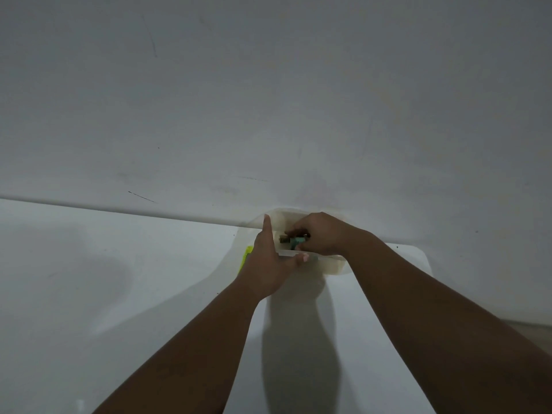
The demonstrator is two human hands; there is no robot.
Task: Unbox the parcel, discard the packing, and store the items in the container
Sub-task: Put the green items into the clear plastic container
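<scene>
A translucent whitish container (334,265) stands at the far edge of the white table, against the wall. My left hand (268,264) grips the container's left side, thumb hooked over its near rim. My right hand (319,234) reaches down into the container with its fingers closed on a small teal and brass-coloured item (294,240). A yellow-green item (246,256) shows just left of my left hand, at the container's left wall; I cannot tell whether it is inside or outside. The rest of the container's contents are hidden by my hands.
The white table (119,294) stretches left and toward me; its right end has a rounded corner (418,252). A plain grey-white wall (268,100) rises directly behind the container. A strip of floor (534,328) shows at the right.
</scene>
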